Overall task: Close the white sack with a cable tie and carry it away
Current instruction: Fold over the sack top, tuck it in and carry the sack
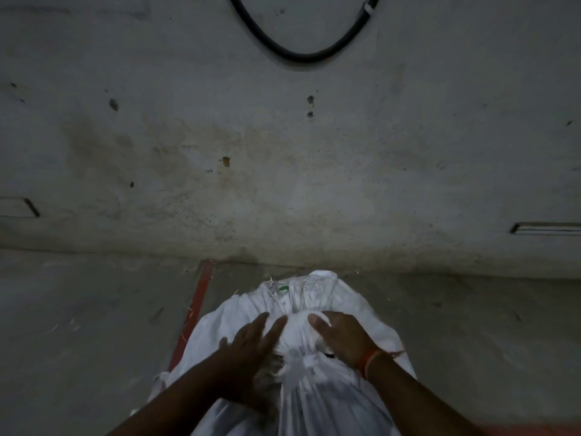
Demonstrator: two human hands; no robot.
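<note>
White sack: our right hand grips its gathered neck; left hand rests spread alongside.

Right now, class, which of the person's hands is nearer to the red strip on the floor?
Left. The left hand lies on the white woven sack beside the red strip; the right hand grips the sack's far side.

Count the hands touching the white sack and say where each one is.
2. The left hand lies on the white sack left of its gathered neck; the right hand clutches the bunched fabric on the right.
</note>
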